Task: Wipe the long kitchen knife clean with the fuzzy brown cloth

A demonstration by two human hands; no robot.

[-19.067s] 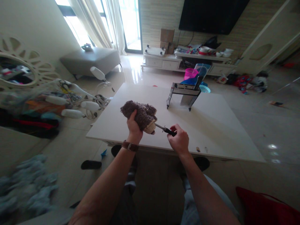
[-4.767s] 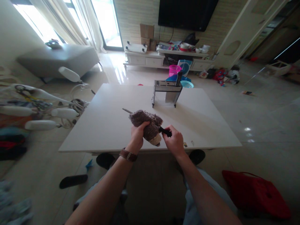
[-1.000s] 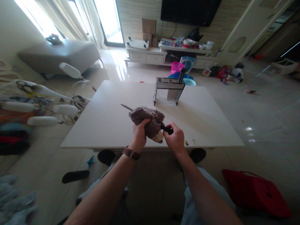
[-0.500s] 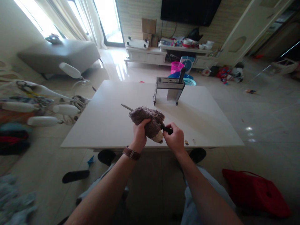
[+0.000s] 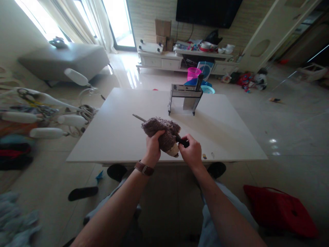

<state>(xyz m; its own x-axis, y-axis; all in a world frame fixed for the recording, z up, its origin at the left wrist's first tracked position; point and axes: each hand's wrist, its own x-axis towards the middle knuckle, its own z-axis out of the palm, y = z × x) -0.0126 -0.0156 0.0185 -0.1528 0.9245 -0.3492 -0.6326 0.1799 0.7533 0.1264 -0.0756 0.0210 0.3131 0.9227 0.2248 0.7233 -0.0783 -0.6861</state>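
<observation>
A fluffy grey-brown cloth [image 5: 168,137] with a pale patch is bunched in my left hand [image 5: 153,147], the thumb lying on top. Out of its far left side sticks a narrow grey metal end [image 5: 139,117]. At the right, my right hand [image 5: 191,150] has its fingers closed round a black handle [image 5: 183,141]. Handle and metal end line up as one tool, whose middle is hidden in the cloth. Beyond the hands, a metal knife rack [image 5: 185,91] stands on the white table [image 5: 123,137], with a black handle [image 5: 199,81] upright in it.
Two small scraps, one yellowish [image 5: 204,156], lie by the table's near edge. Pink [image 5: 194,73] and light-blue baskets [image 5: 207,90] stand on the floor beyond. A white lamp-like frame [image 5: 74,119] is at the left. A red bag [image 5: 280,211] lies at the lower right.
</observation>
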